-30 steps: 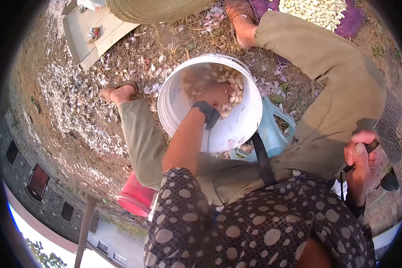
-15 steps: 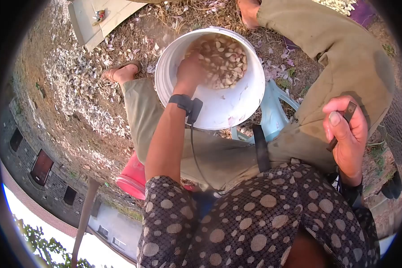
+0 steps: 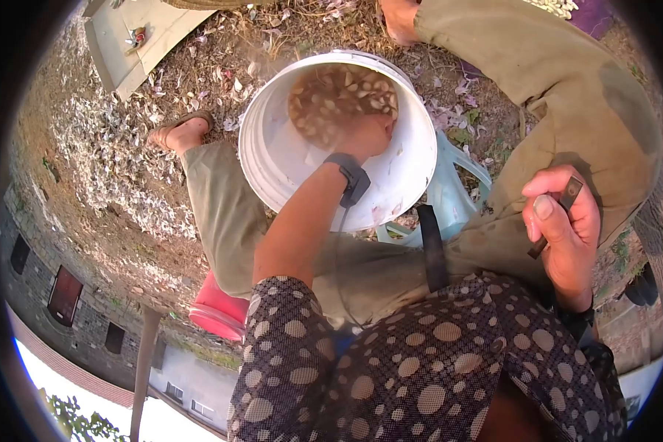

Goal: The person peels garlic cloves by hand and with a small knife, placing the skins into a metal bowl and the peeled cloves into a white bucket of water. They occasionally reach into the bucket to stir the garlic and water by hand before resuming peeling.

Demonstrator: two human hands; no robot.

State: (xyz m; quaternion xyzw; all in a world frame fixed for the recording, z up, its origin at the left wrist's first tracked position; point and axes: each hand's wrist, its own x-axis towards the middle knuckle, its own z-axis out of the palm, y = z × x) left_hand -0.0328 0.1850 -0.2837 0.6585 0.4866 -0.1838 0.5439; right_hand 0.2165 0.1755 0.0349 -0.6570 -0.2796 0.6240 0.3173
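A white bucket (image 3: 261,158) stands tilted between my knees, its mouth towards me. Inside it, many peeled garlic cloves (image 3: 339,92) lie in brownish water. My left hand (image 3: 372,136) reaches into the bucket at the near right edge of the cloves; motion and water blur its fingers, so their grip is hidden. Over my right thigh, my right hand (image 3: 567,236) is closed around a small dark blade (image 3: 569,193), a narrow flat strip with a hole near its upper end.
A light blue plastic stool (image 3: 449,195) is right beside the bucket. By my left leg lies a red bucket (image 3: 217,309). Garlic skins (image 3: 129,173) cover the ground at the left. A cardboard sheet (image 3: 114,55) is at the upper left, with peeled cloves (image 3: 556,6) at the upper right.
My left hand has swept right across the bucket, from the left side of the cloves to their right. Water and cloves look stirred. My right hand keeps its hold on the blade.
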